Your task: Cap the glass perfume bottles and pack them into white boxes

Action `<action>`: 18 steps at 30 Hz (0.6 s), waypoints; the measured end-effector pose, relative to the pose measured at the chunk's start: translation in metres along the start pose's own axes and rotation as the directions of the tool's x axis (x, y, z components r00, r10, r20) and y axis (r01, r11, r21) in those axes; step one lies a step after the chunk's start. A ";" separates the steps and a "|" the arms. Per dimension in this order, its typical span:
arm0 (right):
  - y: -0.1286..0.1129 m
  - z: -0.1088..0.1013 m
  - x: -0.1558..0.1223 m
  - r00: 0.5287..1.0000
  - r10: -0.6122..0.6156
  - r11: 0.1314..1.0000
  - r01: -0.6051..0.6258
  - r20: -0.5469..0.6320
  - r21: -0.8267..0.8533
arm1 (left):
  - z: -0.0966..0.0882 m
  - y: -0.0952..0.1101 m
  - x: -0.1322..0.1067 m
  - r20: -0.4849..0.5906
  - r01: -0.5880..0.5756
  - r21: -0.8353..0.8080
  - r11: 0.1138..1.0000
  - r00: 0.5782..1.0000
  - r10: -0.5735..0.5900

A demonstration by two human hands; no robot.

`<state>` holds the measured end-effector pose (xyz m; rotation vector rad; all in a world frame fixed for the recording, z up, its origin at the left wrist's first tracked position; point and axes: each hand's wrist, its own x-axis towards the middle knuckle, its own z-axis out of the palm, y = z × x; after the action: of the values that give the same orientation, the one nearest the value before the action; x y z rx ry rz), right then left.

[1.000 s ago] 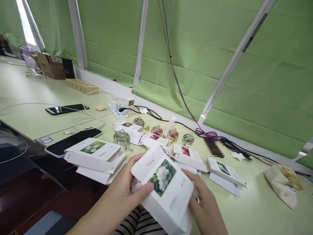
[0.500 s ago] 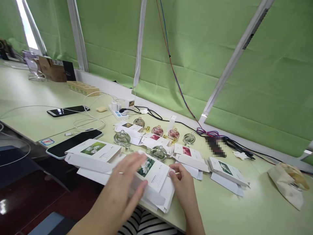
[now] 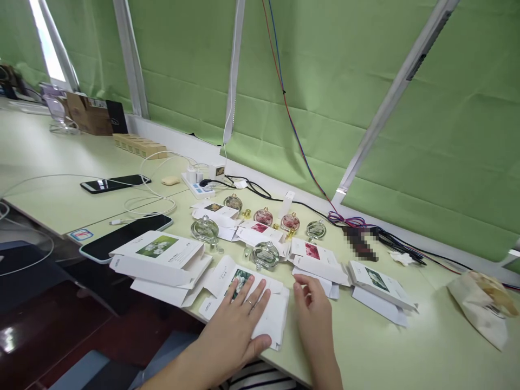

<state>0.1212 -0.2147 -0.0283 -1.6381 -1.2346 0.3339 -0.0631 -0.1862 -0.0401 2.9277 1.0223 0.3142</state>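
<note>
My left hand [image 3: 239, 319] lies flat with fingers spread on a white folding carton printed with a white flower [image 3: 227, 277], pressing it to the pale green table [image 3: 406, 357] near the front edge. My right hand [image 3: 312, 310] rests beside the carton's right edge, fingers loosely curled and holding nothing. Just beyond the carton stands a clear round glass bottle [image 3: 264, 254]. More flat flower cartons lie to the left [image 3: 158, 253] and right [image 3: 316, 255].
Several round glass bottles, some red [image 3: 264, 216], stand behind the cartons. A black phone [image 3: 122, 234] and another phone [image 3: 114, 183] with white cables lie left. A power strip [image 3: 199, 188] and dark cables run along the green wall. A crumpled paper bag [image 3: 483, 309] sits far right.
The carton went from being held up in both hands to lying flat on the table. My left hand now presses on it and my right hand has let go.
</note>
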 end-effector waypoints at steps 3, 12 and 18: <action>0.002 -0.022 0.004 0.992 0.026 0.999 -0.030 -0.122 -0.034 | 0.001 0.001 0.002 0.016 0.050 -0.007 0.999 0.999 -0.050; 0.025 -0.058 -0.014 0.913 0.275 0.951 -0.304 -0.303 -0.052 | -0.006 -0.001 0.006 -0.093 0.028 0.017 0.999 0.995 -0.026; -0.014 -0.056 0.045 0.984 -0.134 0.950 0.095 -0.114 -0.297 | -0.038 0.003 -0.002 -0.291 -0.226 0.031 0.974 0.930 0.225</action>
<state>0.1731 -0.2083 0.0236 -1.7944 -1.3166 -0.0333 -0.0707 -0.1915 -0.0026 3.0610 0.6990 0.7776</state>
